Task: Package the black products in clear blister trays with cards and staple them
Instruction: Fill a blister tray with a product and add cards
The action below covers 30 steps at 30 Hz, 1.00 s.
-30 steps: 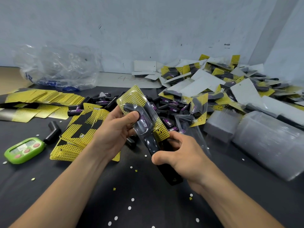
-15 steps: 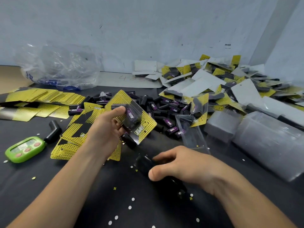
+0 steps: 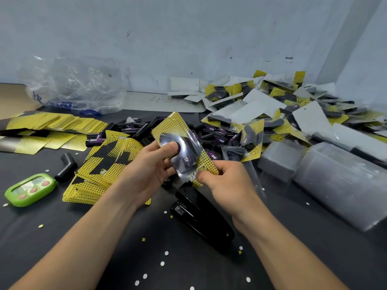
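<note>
Landmark for these notes: the black stapler [image 3: 201,216], lying flat on the dark table [image 3: 62,248], nobody touching it.

Both hands are up just above the stapler's nose, sharing 1 blister pack [image 3: 184,149]: yellow dotted card behind, clear tray in front, black product seated in the bubble. My left hand [image 3: 146,170] is clamped on the pack's left edge, thumb pressed down on the bubble over the product. My right hand [image 3: 228,183] pinches the pack's lower corner, thumb on the face, fingers behind. The pack is tilted, top corner leaning away from the stapler.

Handling judgement: light, and stiff only across the card; the thin clear tray looks glossy and probably slick, so it may slide off the card until stapled. I would hold on the flat flange and card together, at the edges, not on the bubble alone, which could dent.

Left of the stapler: a fanned stack of yellow cards [image 3: 100,174], and further left a green timer [image 3: 29,189]. Beyond it: loose black products [image 3: 134,130]. Right of it: stacked clear trays [image 3: 335,181], with the finished-pack pile [image 3: 282,114] behind them.

Whether staples are already in this pack I cannot tell.
</note>
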{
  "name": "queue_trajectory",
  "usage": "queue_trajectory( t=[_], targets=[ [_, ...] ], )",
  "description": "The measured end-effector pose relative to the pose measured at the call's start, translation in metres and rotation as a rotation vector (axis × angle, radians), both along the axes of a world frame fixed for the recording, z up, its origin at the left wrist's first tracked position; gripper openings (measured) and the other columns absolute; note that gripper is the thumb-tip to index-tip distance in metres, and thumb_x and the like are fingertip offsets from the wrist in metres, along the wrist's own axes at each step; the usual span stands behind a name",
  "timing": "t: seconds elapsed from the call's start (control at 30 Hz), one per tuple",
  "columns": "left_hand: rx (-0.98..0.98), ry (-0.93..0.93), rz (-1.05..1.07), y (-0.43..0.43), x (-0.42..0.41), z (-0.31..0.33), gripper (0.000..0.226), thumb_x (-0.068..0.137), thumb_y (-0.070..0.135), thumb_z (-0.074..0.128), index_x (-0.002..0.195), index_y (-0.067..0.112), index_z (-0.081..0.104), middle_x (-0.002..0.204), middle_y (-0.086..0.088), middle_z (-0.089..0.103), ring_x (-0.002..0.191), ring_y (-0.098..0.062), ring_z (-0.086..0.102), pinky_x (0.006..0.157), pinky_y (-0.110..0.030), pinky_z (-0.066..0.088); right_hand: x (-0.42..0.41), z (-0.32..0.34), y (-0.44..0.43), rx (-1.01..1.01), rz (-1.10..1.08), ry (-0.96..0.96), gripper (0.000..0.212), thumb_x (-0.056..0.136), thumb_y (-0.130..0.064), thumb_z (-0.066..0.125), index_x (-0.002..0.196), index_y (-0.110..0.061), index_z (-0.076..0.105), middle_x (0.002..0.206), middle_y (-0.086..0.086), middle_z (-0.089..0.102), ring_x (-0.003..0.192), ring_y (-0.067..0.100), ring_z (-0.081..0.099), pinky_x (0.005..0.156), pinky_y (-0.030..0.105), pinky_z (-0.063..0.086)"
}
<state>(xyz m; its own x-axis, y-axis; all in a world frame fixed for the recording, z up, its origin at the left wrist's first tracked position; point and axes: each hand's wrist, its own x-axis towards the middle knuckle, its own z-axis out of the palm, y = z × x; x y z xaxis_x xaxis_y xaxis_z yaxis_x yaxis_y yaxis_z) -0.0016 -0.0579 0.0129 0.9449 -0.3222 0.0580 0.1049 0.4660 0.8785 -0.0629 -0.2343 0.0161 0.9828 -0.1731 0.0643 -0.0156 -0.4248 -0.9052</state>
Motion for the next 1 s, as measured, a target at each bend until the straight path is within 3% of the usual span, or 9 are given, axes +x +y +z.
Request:
queue_trajectory(
  t=[0.1,0.17,0.23,0.3,0.43,0.53,0.67,0.77,1.0],
  targets=[
    [0.064,0.02,0.105,-0.002,0.001,-0.002,0.043,0.09,0.032,0.07,0.121,0.004,0.063,0.114,-0.013,0.075,0.096,-0.023,0.074,0.082,-0.036,0.062,0.009,0.001,-0.006,0.037,-0.041,0.061,0.02,0.081,-0.018,0.077,0.063,-0.012,0.069,0.054,-0.007,0.051,0.053,0.013,0.042,0.058,0.032,0.034],
    [0.002,0.083,0.193,0.002,0.004,0.0,0.035,0.097,0.033,0.061,0.12,0.007,0.064,0.111,-0.011,0.078,0.102,-0.022,0.076,0.079,-0.032,0.063,0.017,0.008,-0.015,0.352,-0.183,0.047,0.02,0.084,-0.011,0.078,0.065,-0.012,0.071,0.063,0.004,0.062,0.048,0.015,0.046,0.051,0.027,0.037],
    [0.004,0.104,0.31,0.007,0.007,0.001,0.023,0.101,0.023,0.059,0.117,0.009,0.065,0.106,-0.012,0.079,0.1,-0.024,0.077,0.074,-0.029,0.063,0.024,0.019,-0.027,0.705,-0.326,0.007,0.014,0.088,-0.022,0.079,0.08,-0.015,0.07,0.073,0.004,0.07,0.044,0.011,0.054,0.04,0.021,0.038],
    [0.128,0.069,0.431,0.01,0.01,-0.001,0.01,0.098,0.011,0.063,0.106,0.009,0.069,0.096,-0.011,0.08,0.089,-0.025,0.078,0.07,-0.028,0.063,0.029,0.023,-0.038,0.757,-0.336,0.039,0.024,0.09,-0.039,0.076,0.097,-0.018,0.068,0.091,0.002,0.075,0.054,0.013,0.065,0.04,0.02,0.043],
    [0.52,-0.097,0.635,0.003,0.01,-0.012,0.027,0.085,-0.008,0.063,0.088,0.017,0.072,0.082,-0.001,0.079,0.081,-0.022,0.077,0.074,-0.034,0.063,0.029,0.016,-0.038,0.376,-0.277,0.041,0.007,0.09,-0.016,0.071,0.088,-0.022,0.074,0.091,0.006,0.078,0.058,0.015,0.07,0.05,0.022,0.045],
    [0.725,-0.208,0.71,0.004,0.01,-0.016,0.034,0.082,-0.005,0.062,0.086,0.027,0.071,0.079,0.016,0.076,0.077,-0.004,0.073,0.06,-0.015,0.055,0.027,0.011,-0.033,-0.188,-0.309,-0.102,0.015,0.087,-0.017,0.068,0.088,-0.029,0.077,0.08,-0.012,0.075,0.075,0.008,0.071,0.064,0.021,0.049],
    [0.92,-0.298,0.734,0.004,0.007,-0.015,0.034,0.082,-0.001,0.063,0.084,0.033,0.069,0.079,0.027,0.072,0.077,0.007,0.068,0.067,-0.016,0.052,0.018,0.007,-0.024,-0.891,-0.151,0.071,0.048,0.089,-0.043,0.068,0.133,-0.028,0.058,0.118,-0.001,0.07,0.114,0.027,0.061,0.093,0.04,0.045],
    [0.995,-0.365,0.737,0.001,0.004,-0.014,0.032,0.083,0.001,0.065,0.086,0.032,0.069,0.077,0.021,0.073,0.078,0.004,0.068,0.076,-0.024,0.056,0.013,0.003,-0.019,-0.986,-0.064,0.162,0.063,0.093,-0.024,0.065,0.148,-0.025,0.036,0.117,0.006,0.07,0.108,0.033,0.064,0.08,0.04,0.039],
    [0.974,-0.386,0.668,-0.004,-0.003,-0.012,0.027,0.084,0.005,0.068,0.083,0.031,0.071,0.077,0.023,0.073,0.076,0.0,0.07,0.07,-0.018,0.054,0.013,0.008,-0.023,-0.705,-0.25,-0.266,0.034,0.098,-0.008,0.05,0.121,-0.026,0.069,0.098,0.002,0.078,0.087,0.031,0.067,0.074,0.04,0.051]
  ],
)
